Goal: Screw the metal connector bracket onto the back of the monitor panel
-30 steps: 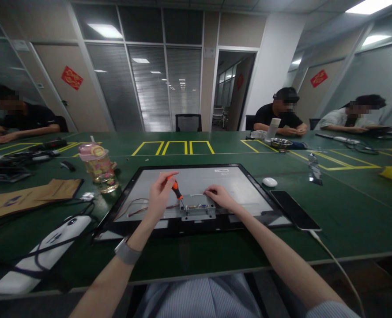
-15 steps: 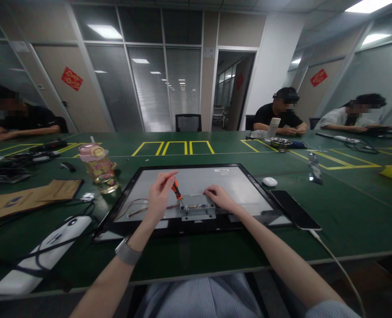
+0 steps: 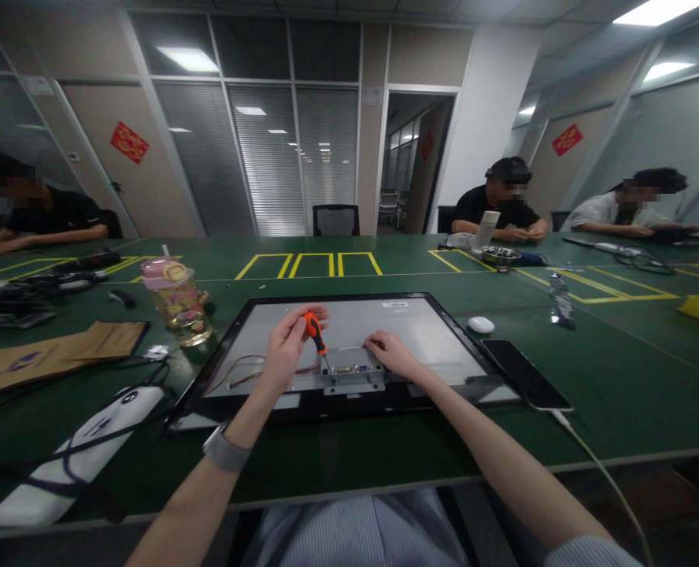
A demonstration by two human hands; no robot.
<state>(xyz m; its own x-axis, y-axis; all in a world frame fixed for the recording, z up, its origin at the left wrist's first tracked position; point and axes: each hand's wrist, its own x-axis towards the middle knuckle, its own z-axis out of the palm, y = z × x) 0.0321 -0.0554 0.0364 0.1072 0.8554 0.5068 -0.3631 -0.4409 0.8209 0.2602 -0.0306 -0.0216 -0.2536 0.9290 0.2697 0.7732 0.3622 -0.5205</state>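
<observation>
My left hand has its fingers and thumb around the orange and black handle of a screwdriver. The screwdriver leans a little, its shaft reaching down to the left end of a grey metal bracket fitted with video ports. This bracket lies on the near part of a flat display panel with a black frame, back side up. At the bracket's far right corner, my right hand has curled fingers pressed against it; the fingertips are partly hidden. Thin loose wires run over the panel to the left.
Left of the panel are a pink-lidded bottle, a brown paper bag and a white device with black cable. On the right lie a phone with its cable and a white earbud case. Other people sit across the green table.
My left fingers have shifted around the screwdriver handle, and more of its orange end shows now. My right hand stays at the bracket. The panel has not moved.
</observation>
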